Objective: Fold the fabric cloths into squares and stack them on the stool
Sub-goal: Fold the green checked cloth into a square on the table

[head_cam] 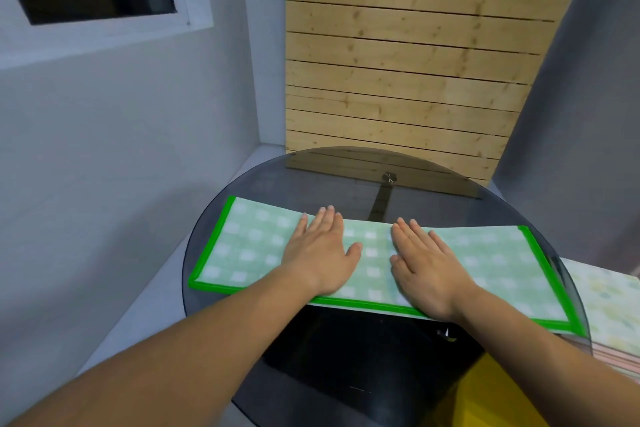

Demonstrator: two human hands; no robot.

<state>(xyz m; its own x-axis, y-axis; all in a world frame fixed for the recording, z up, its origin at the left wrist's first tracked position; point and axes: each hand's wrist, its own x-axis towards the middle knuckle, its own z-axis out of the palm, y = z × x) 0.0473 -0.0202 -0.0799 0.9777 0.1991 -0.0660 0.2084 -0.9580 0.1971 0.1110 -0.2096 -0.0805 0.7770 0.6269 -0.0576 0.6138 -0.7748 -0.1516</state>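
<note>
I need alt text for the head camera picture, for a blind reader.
The left hand and right hand lie flat on a green checked cloth, a long strip on a round glass table. Other cloths are stacked at right.

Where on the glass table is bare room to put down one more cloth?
Bare glass: the far part of the table, between the green cloth and the wooden panel, and the strip nearest the person. The middle is crowded: left hand and right hand lie flat on the cloth.
</note>
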